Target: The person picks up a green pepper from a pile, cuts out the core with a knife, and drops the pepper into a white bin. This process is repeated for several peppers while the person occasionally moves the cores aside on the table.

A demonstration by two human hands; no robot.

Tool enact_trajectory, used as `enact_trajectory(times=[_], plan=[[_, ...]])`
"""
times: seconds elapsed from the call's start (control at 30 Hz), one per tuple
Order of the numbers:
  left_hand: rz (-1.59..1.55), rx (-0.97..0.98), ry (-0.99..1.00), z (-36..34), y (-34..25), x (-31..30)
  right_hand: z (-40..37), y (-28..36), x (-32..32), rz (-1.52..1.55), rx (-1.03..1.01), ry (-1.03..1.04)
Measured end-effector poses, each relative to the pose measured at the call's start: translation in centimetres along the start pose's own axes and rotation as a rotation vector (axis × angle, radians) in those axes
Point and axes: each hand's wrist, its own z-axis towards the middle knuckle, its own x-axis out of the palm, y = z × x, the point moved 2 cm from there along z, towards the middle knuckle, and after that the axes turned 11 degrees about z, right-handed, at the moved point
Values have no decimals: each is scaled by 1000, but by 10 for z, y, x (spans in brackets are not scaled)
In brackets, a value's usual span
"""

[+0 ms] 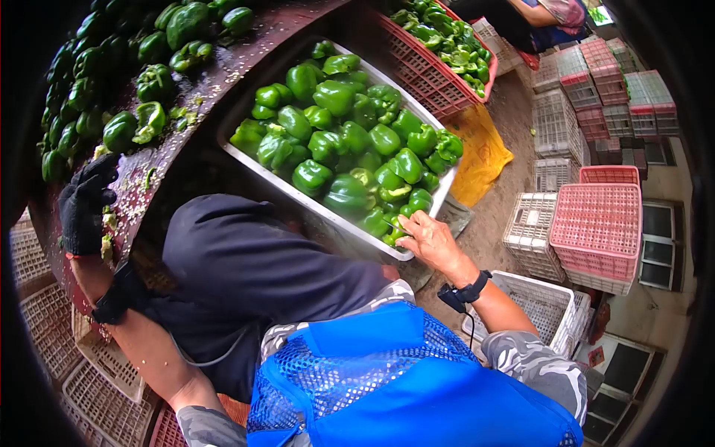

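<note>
Green bell peppers (346, 194) fill a white plastic crate (298, 195) in front of my knees. My right hand (432, 242), bare, is at the crate's near right corner against the peppers. Its fingers are pinched together, and a thin dark sliver shows at their tips, too small to name. My left hand (86, 205) wears a black glove and rests at the edge of the dark red table (195, 104), its fingers curled in. Whatever it may hold is hidden. Beyond the glove lie a pepper (119, 132) and a cut pepper piece (150, 121).
More peppers (89, 82) are heaped on the table, among scattered seeds. A red crate (424, 71) of cut peppers stands beyond, by a yellow sack (480, 153). Stacked crates (596, 223) line the right side; others (104, 398) sit lower left. Another person (547, 15) is at the top.
</note>
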Motion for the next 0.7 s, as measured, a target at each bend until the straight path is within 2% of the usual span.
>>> enact_trajectory(times=[0.1, 0.17, 0.23, 0.3, 0.33, 0.5, 0.57, 0.6, 0.63, 0.67, 0.7], plan=[[70, 3, -21, 0, -5, 1, 4, -6, 13, 61, 23, -34], [-148, -88, -122, -9, -16, 6, 9, -7, 20, 66, 29, -66], [-77, -38, -182, -12, -24, 8, 13, -9, 24, 58, -6, -110], [-119, -53, -191, -14, -28, 12, 14, -11, 31, -13, -18, -133], [-131, -99, -84, -13, -20, 1, 15, -10, 32, -21, -8, -126], [-137, -28, -148, -21, -19, -12, 23, -9, 10, -20, -83, -80], [-143, -8, -164, -29, -19, -13, 39, 9, -18, -29, 72, -37], [-140, 6, -161, -29, -19, -16, 59, 26, -31, -9, -61, -129], [-141, 15, -159, -30, -19, -17, 90, 55, -46, -53, -85, -109], [-139, 28, -157, -33, -19, -18, 123, 92, -53, 17, -332, -238], [-137, 44, -160, -35, -18, -19, 154, 129, -56, 118, -361, -252]])
